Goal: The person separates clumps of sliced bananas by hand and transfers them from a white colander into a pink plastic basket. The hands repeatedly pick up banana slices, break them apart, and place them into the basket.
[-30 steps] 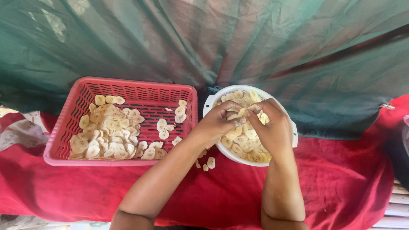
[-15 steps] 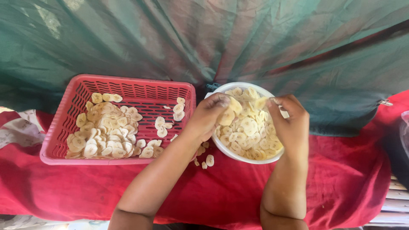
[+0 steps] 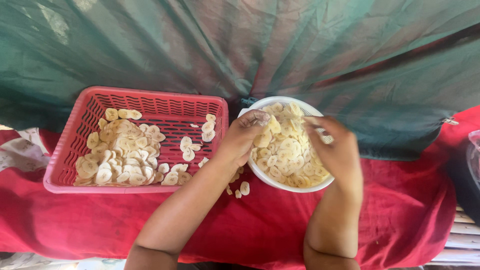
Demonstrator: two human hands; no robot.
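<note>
— What is the person wearing on the arms?

— Nothing that shows. Both forearms are bare from the bottom edge of the view up to the wrists, with no sleeve or cuff in sight.

— Any watch, bangle or ring?

— None that I can make out on the left hand. The right hand is blurred, so small things on it cannot be told.

— Gloves?

— No, both hands are bare. The left fingertips carry a pale, floury-looking film.

— Shape of the arms?

— Rounded forearms, narrowing at the wrist; the right one looks shorter and thicker in this view.
</note>
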